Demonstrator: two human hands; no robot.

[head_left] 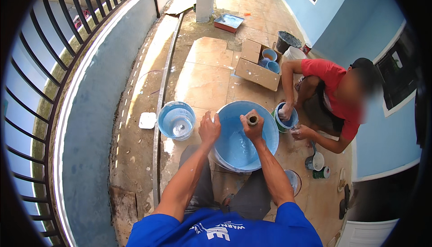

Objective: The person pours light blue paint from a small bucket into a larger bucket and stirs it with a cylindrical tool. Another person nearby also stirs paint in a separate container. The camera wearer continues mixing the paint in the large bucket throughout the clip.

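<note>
A large round bucket [271, 151] of light blue paint stands between my knees. My right hand [254, 131] is wrapped round a hollow, bamboo-like stick [253, 120], held roughly upright over the paint with its open end facing up. The stick's lower part is hidden behind my hand. At the bucket's left rim, my left hand [209, 129] grips the edge with bent fingers. Left of it sits a smaller clear bucket [176, 120], coated inside with light blue. A co-worker in a red shirt [326, 80] crouches at the right, one hand inside a small blue-stained can [288, 123].
A cardboard box [256, 74] holding paint cups lies ahead, with a paint tray [229, 22] farther off. A dipper [315, 161] and a green can [321, 173] stand at the right. A white lid [147, 120], a metal rail [167, 73] and a low wall [103, 94] are left.
</note>
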